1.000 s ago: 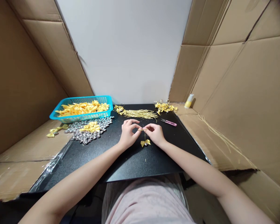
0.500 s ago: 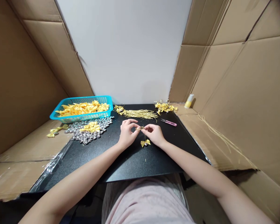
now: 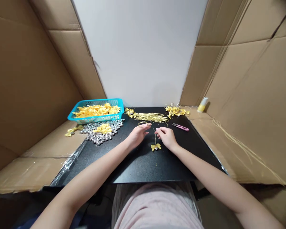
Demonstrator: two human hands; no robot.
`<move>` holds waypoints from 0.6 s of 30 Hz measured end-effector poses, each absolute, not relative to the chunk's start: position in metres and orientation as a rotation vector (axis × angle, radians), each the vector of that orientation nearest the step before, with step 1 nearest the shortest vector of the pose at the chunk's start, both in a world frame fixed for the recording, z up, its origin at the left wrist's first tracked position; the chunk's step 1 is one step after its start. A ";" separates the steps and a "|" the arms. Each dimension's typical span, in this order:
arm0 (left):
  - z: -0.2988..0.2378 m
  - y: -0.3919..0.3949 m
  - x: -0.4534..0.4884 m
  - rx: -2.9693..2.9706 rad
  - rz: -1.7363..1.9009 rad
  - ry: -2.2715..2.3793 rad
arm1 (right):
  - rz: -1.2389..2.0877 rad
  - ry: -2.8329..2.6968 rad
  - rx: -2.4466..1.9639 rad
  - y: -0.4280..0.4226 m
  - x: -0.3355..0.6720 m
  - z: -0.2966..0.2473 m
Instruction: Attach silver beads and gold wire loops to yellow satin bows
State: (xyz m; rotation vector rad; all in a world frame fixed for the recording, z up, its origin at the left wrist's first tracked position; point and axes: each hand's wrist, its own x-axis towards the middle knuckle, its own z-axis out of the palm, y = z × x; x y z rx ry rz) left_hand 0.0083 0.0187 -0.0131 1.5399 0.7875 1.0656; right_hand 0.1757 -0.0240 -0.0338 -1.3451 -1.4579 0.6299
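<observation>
On the black mat (image 3: 138, 165) my left hand (image 3: 138, 135) pinches a thin gold wire (image 3: 142, 123) that curls into a loop above its fingertips. A hand's width to the right, my right hand (image 3: 166, 136) rests with fingers curled, its fingertips at the top of a short gold stem. That stem runs down to a small yellow ribbon bow with a silver bead (image 3: 155, 147), lying on the mat between my wrists.
A turquoise basket of yellow bows (image 3: 96, 110) stands at the back left, a heap of silver beads (image 3: 101, 132) in front of it. Gold wire pieces (image 3: 151, 117), finished bows (image 3: 175, 111), pink snips (image 3: 180, 127) and a small yellow bottle (image 3: 202, 105) lie behind. Cardboard walls enclose both sides.
My hands, pinched together over the wire, have drawn apart. The left hand now carries the looped wire leftward. The camera view has shifted to the left.
</observation>
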 end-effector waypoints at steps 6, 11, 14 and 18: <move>-0.007 0.012 0.004 1.429 0.985 0.612 | 0.543 -1.481 -1.328 -0.026 0.175 -0.033; 0.000 0.001 0.006 1.474 0.967 0.543 | 0.409 -1.570 -1.428 -0.028 0.173 -0.026; 0.009 -0.005 0.006 1.563 1.004 0.557 | 0.272 -1.636 -1.549 -0.023 0.195 -0.014; 0.024 -0.020 0.003 1.711 1.181 0.689 | 0.069 -1.600 -1.861 -0.016 0.255 -0.004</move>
